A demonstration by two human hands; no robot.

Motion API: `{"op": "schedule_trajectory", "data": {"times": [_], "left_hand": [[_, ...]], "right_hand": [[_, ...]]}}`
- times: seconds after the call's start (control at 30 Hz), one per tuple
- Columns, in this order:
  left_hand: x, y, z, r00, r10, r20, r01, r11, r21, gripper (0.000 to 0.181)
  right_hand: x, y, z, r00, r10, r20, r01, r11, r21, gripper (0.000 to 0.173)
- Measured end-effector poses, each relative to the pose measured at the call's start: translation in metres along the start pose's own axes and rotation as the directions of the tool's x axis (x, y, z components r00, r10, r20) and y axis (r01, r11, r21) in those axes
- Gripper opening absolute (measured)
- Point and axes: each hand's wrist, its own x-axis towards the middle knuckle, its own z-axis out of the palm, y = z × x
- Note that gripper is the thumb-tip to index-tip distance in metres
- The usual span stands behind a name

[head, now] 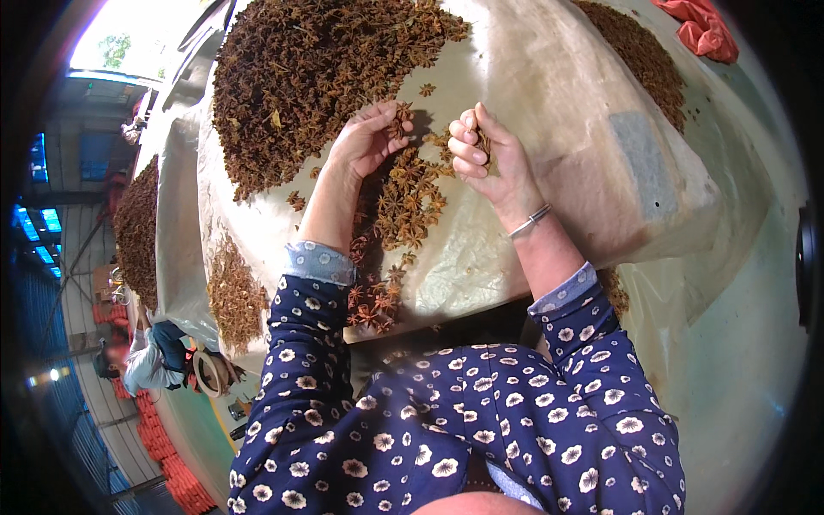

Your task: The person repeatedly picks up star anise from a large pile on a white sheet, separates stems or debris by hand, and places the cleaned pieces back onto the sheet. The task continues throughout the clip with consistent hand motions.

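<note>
Between the fingertips of my left hand [368, 136] are a few pieces of star anise [400, 121]. My right hand [492, 151] is curled around more star anise [483, 147], partly hidden by the fingers. Under and between both hands lies a small heap of lighter brown star anise [412, 199] on a pale plastic sheet [479, 270]. Beyond my left hand spreads a large dark brown pile of star anise [309, 77]. Closer to my body, some redder star anise [376, 302] lies partly behind my left sleeve.
A pile of small brown bits [235, 296] sits left of my left arm. Another brown heap [644, 58] lies at the far right near a red plastic bag [705, 32]. A seated person [151, 360] is by a round basket [209, 373] at left, with stacked red sacks [161, 444] behind.
</note>
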Motion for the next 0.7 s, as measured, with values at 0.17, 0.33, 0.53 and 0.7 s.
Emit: {"op": "schedule_trajectory", "data": {"times": [0.17, 0.33, 0.53, 0.7], "left_hand": [[-0.014, 0.002, -0.008, 0.98, 0.011, 0.199, 0.019, 0.989, -0.147, 0.028], [-0.025, -0.002, 0.0, 0.961, 0.019, 0.275, 0.061, 0.957, -0.282, 0.036], [-0.026, -0.001, 0.0, 0.984, 0.138, 0.116, -0.177, 0.618, 0.766, 0.036], [0.01, 0.032, -0.011, 0.901, 0.418, -0.113, -0.196, 0.628, 0.753, 0.024]], "right_hand": [[-0.001, 0.005, 0.01, 0.99, -0.018, -0.14, -0.006, 0.986, -0.168, 0.028], [0.001, 0.008, 0.008, 0.955, -0.096, -0.281, 0.009, 0.956, -0.295, 0.025], [-0.002, 0.005, 0.009, 0.951, -0.095, -0.295, 0.022, 0.97, -0.242, 0.022], [0.0, 0.006, 0.008, 0.95, -0.084, -0.3, 0.004, 0.966, -0.257, 0.023]]}}
